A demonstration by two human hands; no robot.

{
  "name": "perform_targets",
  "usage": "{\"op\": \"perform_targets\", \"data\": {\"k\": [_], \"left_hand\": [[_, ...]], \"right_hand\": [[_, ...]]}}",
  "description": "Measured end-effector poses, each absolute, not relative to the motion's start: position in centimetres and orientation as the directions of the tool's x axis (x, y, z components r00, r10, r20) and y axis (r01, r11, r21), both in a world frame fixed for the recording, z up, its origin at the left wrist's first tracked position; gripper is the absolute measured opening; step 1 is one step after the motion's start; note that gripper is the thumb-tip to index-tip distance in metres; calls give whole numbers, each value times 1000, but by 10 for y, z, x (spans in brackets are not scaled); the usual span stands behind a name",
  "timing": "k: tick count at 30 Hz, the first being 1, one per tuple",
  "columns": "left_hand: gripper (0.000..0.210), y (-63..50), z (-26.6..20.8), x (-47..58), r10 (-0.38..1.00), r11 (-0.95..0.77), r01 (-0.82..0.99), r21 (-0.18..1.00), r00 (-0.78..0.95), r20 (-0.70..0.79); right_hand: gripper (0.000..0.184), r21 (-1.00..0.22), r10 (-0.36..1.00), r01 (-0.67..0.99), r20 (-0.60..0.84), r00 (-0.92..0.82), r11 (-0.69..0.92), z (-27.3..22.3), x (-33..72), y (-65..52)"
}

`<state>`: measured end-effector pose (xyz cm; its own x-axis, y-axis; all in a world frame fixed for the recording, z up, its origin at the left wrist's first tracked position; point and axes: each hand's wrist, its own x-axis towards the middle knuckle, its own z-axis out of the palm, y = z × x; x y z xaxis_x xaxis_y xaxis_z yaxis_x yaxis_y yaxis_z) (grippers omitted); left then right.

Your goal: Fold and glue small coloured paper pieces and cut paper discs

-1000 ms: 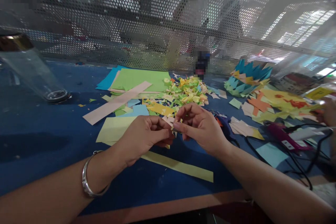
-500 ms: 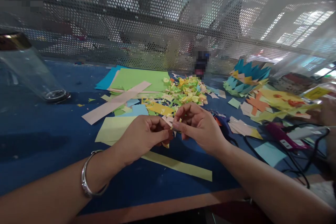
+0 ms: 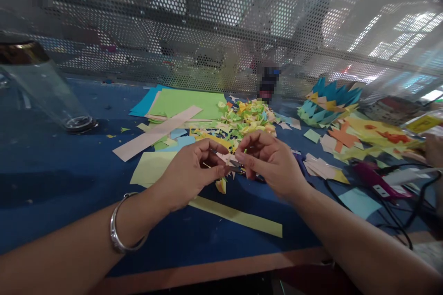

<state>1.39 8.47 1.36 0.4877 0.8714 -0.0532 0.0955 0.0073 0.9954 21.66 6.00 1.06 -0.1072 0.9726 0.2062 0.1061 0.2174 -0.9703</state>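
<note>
My left hand [image 3: 190, 168], with a silver bangle [image 3: 116, 228] on its wrist, is held above the blue table with fingers curled and a gap between thumb and forefinger. Close by on the right, my right hand [image 3: 268, 159] pinches thumb and forefinger together; anything between those tips is too small to make out. A small folded yellow paper piece [image 3: 220, 186] shows just below my left fingertips. Pale paper scraps [image 3: 230, 160] appear between the hands. Nearer to me, a pale yellow paper strip [image 3: 238, 216] lies under the hands.
Beyond the hands sits a heap of small folded paper pieces [image 3: 254, 115], beside stacked coloured sheets [image 3: 194, 101] and a pink strip [image 3: 159, 133]. Left stands a clear bottle [image 3: 48, 92]. Rightward are a blue paper crown [image 3: 327, 101], a purple power strip [image 3: 375, 179], cables and another person's hand [image 3: 434, 150].
My hands have drawn slightly apart; the fingertips almost met before. The folded yellow piece below my left hand now shows more fully. The whole view has shifted a little.
</note>
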Motion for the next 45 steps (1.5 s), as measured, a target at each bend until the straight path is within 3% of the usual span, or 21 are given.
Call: {"op": "perform_targets", "data": {"k": [4,7,12,15,18,22,25,33,38,40,45], "left_hand": [[27,91,15,8,916,46,13,999,399,-47],[25,95,15,6,932,78,-60,995,359,-51],[21,98,12,6,952,34,-103,994,306,-1],[18,99,11,4,950,-6,-110,994,310,40],[18,99,11,1,945,-38,-91,995,321,66],[18,98,11,-1,931,-34,-97,995,358,67],[18,98,9,0,923,-36,-99,994,379,71],[18,98,8,1,921,-35,-78,996,385,63],[18,96,8,1,917,-77,-68,995,387,97],[20,96,8,1,918,-92,-48,995,382,103],[22,97,7,0,915,-117,-30,993,385,119]], "right_hand": [[23,-937,944,122,330,8,327,15,230,67],[21,-938,942,121,332,49,324,23,241,71],[21,-892,973,393,229,-29,222,36,256,62],[21,-744,975,631,171,-138,220,36,263,51],[19,-497,975,839,129,-180,220,33,271,42],[16,-207,975,954,106,-197,216,28,284,36],[16,-152,983,974,103,-150,165,22,293,38],[13,-17,976,977,-27,-215,215,6,287,47],[6,-17,987,988,-38,-154,154,18,293,39],[4,-105,988,983,0,-153,152,28,301,31],[19,-331,972,926,203,-121,184,56,315,5]]}}
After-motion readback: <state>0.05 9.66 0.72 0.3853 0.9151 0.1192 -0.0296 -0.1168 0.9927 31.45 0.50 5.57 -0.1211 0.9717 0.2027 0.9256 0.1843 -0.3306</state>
